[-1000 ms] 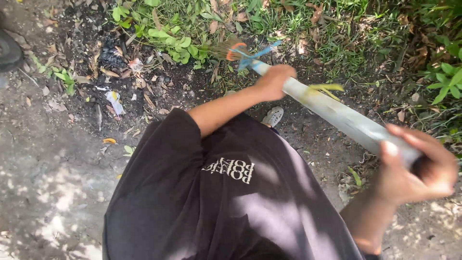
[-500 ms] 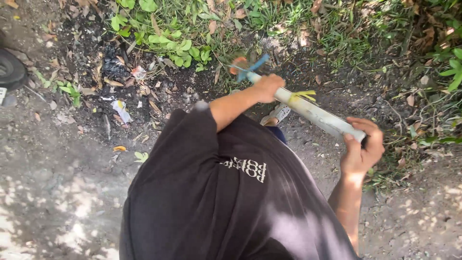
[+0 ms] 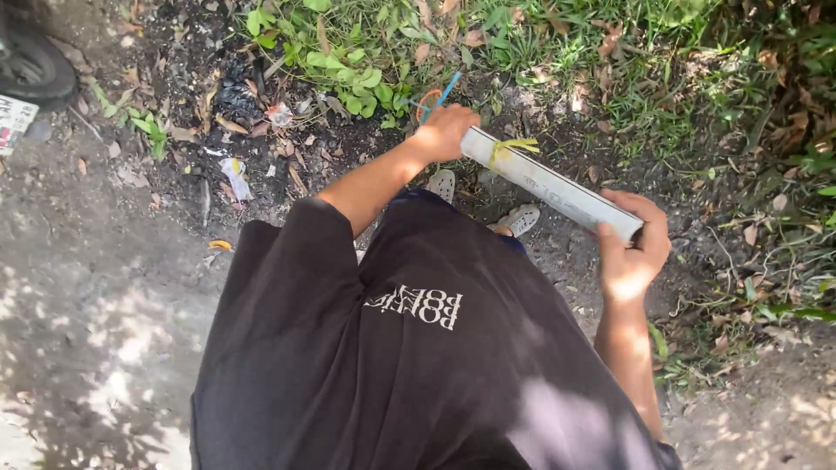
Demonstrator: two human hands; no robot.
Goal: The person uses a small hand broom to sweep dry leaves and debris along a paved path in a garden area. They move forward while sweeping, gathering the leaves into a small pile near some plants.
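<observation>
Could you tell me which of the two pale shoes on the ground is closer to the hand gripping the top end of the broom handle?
The shoe on the right; it lies nearer the right hand than the other shoe does.

Open dirt ground (image 3: 104, 296) is left free on the left side. Passage ahead is blocked by weeds (image 3: 348, 78) & leaf litter (image 3: 235, 130); the right edge is crowded by grass (image 3: 749, 113). A tyre (image 3: 35, 65) is set at the top-left corner.
</observation>
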